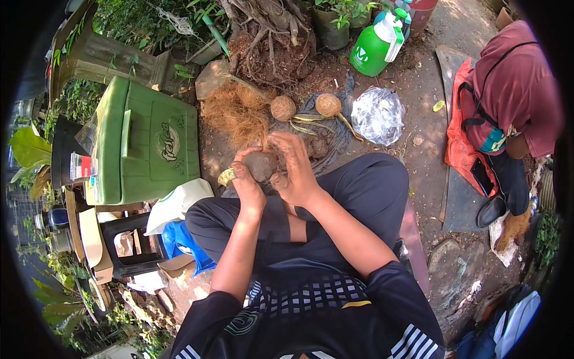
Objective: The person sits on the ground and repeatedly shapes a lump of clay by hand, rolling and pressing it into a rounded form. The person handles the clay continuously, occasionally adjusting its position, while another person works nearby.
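Cupping a dark brown ball of soil [260, 165] between both hands, I see my fingers [281, 146] curled around it from either side. My left hand [246, 182] grips the ball from below and to the left, fingers closed against it. My right hand [296, 170] wraps over the top and right side, fingers bent and pressing on it. The ball sits just above my knees, over the dark trousers [353, 191] of my crossed legs.

Just beyond my hands lies a heap of tan coconut fibre [236, 113] on the bare ground. Past it, two round fibre-wrapped balls [283, 108] rest side by side on a dark sheet [341, 128], with a crumpled clear plastic bag [376, 115] near them to the right. A mound of soil and roots [269, 57] rises behind. A green spray bottle [375, 46] stands farther back.

To my left sits a green plastic box [146, 140], and nearer to me a white bag [176, 203] and a black stool [128, 245]. At the right edge another person in a maroon shirt [517, 90] sits, well apart from my hands.
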{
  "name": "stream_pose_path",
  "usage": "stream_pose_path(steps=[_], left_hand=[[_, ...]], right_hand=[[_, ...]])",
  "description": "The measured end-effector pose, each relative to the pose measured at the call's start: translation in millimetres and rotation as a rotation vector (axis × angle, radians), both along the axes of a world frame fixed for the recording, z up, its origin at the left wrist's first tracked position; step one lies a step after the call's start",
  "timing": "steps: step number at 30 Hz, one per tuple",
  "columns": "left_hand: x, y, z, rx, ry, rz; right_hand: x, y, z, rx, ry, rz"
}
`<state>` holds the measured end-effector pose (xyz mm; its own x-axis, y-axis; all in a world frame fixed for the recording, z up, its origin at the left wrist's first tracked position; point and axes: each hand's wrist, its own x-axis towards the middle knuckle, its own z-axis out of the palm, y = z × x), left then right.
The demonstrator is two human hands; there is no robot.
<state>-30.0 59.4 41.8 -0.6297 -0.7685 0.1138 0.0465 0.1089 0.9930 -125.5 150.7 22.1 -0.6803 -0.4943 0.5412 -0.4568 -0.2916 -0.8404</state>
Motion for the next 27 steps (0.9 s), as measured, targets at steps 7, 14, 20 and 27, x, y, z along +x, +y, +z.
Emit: stream_pose_path(steps=[7, 14, 20, 27], left_hand=[[-5.5, 15.1, 1.8, -0.020, -0.058, 0.079], [-1.8, 14.5, 10.4, -0.081, -0.215, 0.081], [1.6, 15.8, 24.7, -0.220, -0.252, -0.118], [8.2, 20.2, 9.0, -0.087, -0.430, -0.035]], right_hand=[[7.4, -5.3, -15.0, 0.022, 0.052, -0.021], [6.3, -11.9, -24.0, 0.078, -0.045, 0.081], [13.6, -11.3, -24.6, -0.108, -0.370, 0.288], [0.2, -10.1, -30.2, 0.097, -0.175, 0.191]])
